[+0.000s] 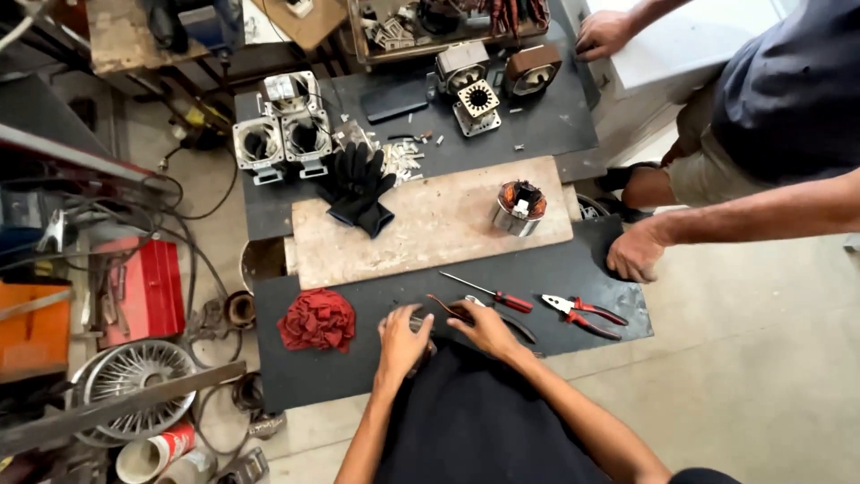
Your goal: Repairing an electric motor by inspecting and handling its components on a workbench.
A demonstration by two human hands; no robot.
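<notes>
- Left hand (402, 338): closed on a dark part (421, 321) at the bench (358, 372) front edge.
- Right hand (486, 328): fingers resting flat on curved tool (448, 307), nothing gripped.
- Screwdriver (491, 293), pliers (584, 315): just right.
- Red rag (316, 320): left.

Wore a black garment over the torso and lap, plain and unmarked, perhaps an apron or a loose shirt. Bare forearms, sleeveless below the elbow. Left hand (402, 341) and right hand (488, 329) ungloved; no watch, ring or band visible on either wrist.
</notes>
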